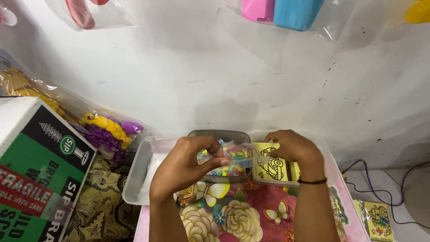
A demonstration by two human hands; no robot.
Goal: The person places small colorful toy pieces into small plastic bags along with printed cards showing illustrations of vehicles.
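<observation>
The fingers of the left hand are pinching one end of a small clear packet holding many-coloured bits, and the fingers of the right hand are closing on its other end; both hands are grasping the same packet, which is hanging stretched between them just above the middle container, probably so that anything slipping out is falling back into that tub rather than onto the cloth; the packet's mouth is lying under the right fingertips, so whether it is sealed or being opened is not something I can tell. The right hand is also resting over the right-hand container, where a yellow card with a black line drawing is standing against the near wall; the left-hand clear tray is sitting apart from both hands, its contents washed out by glare. All three are lying side by side on a flowered cloth with butterflies, pushed close to the white wall, keeping everything in reach. A black band is circling the right wrist. A green and black carton is being cut off at the left edge; bagged yellow and purple shapes are lying behind it; more yellow cards and dark cables are showing at the right; bags at the top are cropped.
</observation>
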